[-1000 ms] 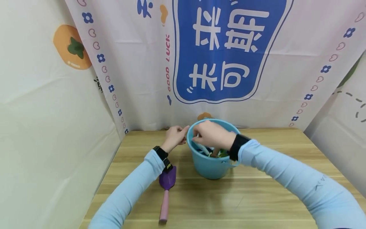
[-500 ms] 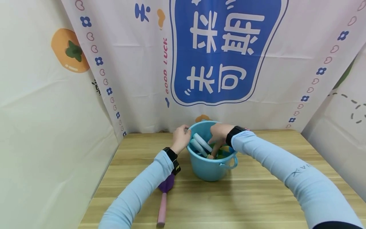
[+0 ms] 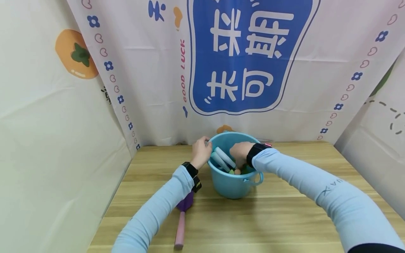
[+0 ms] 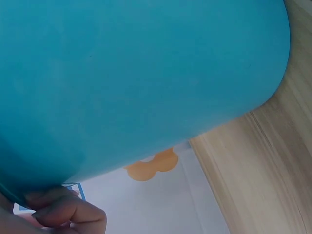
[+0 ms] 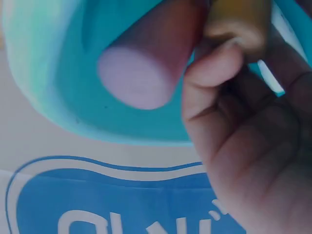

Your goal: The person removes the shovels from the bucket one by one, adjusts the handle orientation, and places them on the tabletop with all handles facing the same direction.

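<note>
A light blue bucket (image 3: 232, 186) stands upright on the table. My left hand (image 3: 201, 153) pinches its left rim; in the left wrist view curled fingers (image 4: 73, 214) show at the rim. My right hand (image 3: 242, 151) reaches down inside the bucket. In the right wrist view its fingers and thumb curl at a tan, rounded handle (image 5: 239, 29); the handle's far part is hidden. Beside it, a thick pink handle end (image 5: 139, 78) sticks up in the bucket. Two pale blue handles (image 3: 223, 158) lean against the bucket's left inside.
A purple spatula-like shovel (image 3: 186, 201) with a pink handle lies on the wooden table (image 3: 284, 218), partly under my left wrist. A printed white cloth (image 3: 158, 88) hangs behind the table. A side handle (image 3: 257, 180) juts from the bucket's right.
My right hand has moved from above the left of the bucket to deeper inside on the right, at the tan handle. My left hand has come onto the rim.
</note>
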Available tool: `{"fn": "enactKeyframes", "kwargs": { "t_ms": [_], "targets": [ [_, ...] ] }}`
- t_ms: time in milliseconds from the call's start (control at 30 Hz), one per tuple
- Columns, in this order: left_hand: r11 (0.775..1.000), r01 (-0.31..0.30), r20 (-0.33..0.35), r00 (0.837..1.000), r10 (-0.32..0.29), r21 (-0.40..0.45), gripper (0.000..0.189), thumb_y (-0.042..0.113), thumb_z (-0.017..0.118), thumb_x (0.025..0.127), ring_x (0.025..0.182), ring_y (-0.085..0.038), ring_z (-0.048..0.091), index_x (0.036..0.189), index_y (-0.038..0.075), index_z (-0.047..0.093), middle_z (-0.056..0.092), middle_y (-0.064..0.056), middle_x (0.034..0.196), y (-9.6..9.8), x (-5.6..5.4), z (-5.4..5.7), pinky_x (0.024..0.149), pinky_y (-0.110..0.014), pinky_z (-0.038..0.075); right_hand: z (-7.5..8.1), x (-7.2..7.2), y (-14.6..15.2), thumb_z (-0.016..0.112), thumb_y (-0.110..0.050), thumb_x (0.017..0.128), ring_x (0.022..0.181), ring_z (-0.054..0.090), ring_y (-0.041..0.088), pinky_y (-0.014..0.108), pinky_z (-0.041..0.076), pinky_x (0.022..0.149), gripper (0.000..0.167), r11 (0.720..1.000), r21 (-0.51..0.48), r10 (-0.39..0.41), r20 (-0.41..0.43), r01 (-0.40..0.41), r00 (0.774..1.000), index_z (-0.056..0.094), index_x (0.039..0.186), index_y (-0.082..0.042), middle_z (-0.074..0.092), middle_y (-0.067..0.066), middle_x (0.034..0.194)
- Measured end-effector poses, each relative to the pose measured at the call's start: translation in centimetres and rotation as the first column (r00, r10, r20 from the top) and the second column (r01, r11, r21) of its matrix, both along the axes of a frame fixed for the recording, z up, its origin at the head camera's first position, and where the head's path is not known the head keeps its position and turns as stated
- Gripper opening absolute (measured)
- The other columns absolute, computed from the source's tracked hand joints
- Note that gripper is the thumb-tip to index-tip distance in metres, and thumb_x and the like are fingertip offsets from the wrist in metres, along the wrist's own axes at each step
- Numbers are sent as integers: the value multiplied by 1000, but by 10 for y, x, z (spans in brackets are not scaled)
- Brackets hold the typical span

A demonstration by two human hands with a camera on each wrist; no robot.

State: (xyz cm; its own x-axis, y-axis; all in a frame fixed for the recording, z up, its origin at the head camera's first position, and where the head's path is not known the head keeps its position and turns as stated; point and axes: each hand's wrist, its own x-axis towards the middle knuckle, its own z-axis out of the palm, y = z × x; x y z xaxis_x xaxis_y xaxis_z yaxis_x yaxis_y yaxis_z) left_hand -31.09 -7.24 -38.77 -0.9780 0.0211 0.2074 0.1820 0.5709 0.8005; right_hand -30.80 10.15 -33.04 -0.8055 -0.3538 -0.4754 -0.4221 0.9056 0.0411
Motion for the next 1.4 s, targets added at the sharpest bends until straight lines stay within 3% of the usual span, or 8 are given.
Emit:
{"fn": "enactKeyframes", "kwargs": {
  "t_ms": [100,300,633,900,1033,1133,1233,1400],
  "targets": [
    [1000,-9,11,1000,9,3,29,11,52,109,84,-28,65,128,-4,67,74,-25,119,1,-1,2,79,-38,55,2,3,-3,82,-20,89,74,56,19,30,47,69,21,1000,28,-1,33,1,999,66,79,-12,59,4,79],
    [1000,-17,17,1000,17,1,29,12,52,109,89,-28,66,129,-4,67,73,-24,123,4,-3,2,78,-37,55,6,5,-7,72,-10,90,71,50,18,29,40,67,29,998,42,-48,159,42,986,56,67,-17,52,2,74],
    [1000,-24,-7,1000,24,-2,29,10,52,108,80,-27,63,128,-6,67,74,-25,117,9,-8,2,72,-32,51,7,-6,-4,66,-16,102,56,52,11,22,41,54,37,987,-91,-106,252,132,962,62,66,-15,57,-2,61],
    [999,-43,-6,999,43,-6,29,10,53,108,80,-24,58,128,-6,67,73,-25,116,10,-18,2,73,-31,47,16,-16,1,63,-17,100,56,47,9,21,35,53,35,993,-121,32,157,-13,987,68,66,-15,60,-3,63],
    [999,-50,1,999,50,4,29,10,53,108,76,-24,55,127,-5,67,73,-25,114,9,-21,0,70,-30,44,25,-18,9,60,-15,102,53,40,9,22,32,53,36,982,-190,43,142,-16,989,70,68,-11,53,-4,59],
    [999,-46,23,999,46,1,29,12,52,109,86,-27,62,128,-4,66,72,-24,120,8,-22,-1,77,-34,50,33,-18,18,57,-13,104,56,43,8,21,36,55,35,969,-243,65,127,-33,990,75,75,-9,58,-4,63],
    [1000,-24,42,999,24,-4,30,13,52,110,100,-32,66,130,-4,65,71,-24,126,7,-24,-1,86,-40,55,43,-16,26,54,-11,106,63,58,7,21,45,61,31,954,-299,76,116,-38,990,80,90,-4,72,2,76],
    [1000,2,47,999,-3,17,35,21,48,112,106,-35,68,128,-3,67,71,-23,121,-1,-25,-1,93,-46,56,66,-7,33,54,-15,108,87,73,20,31,58,80,31,929,-368,57,74,-26,996,75,121,2,78,12,102]
  ]
}}
